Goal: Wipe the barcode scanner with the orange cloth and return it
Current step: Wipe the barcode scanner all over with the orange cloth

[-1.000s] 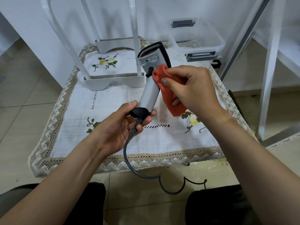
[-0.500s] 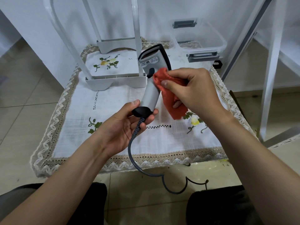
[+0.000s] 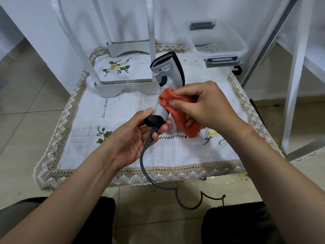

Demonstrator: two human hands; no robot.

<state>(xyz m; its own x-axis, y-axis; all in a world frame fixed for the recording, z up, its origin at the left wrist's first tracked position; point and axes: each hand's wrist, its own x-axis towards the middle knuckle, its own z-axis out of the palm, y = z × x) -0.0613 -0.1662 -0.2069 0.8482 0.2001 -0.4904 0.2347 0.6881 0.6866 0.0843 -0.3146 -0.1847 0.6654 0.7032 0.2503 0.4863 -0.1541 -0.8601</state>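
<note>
Risk-wise, left hand [image 3: 133, 136] only pinches the barcode scanner [image 3: 165, 88] by its dark base above the table [image 3: 88, 138], so the right hand [image 3: 209, 106], clamped on the orange cloth [image 3: 177, 111] against the handle, could twist it loose.

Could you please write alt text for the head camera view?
A right hand rubs an orange cloth on the handle of a barcode scanner, which the left hand holds upright by its base above a white tablecloth.
</note>
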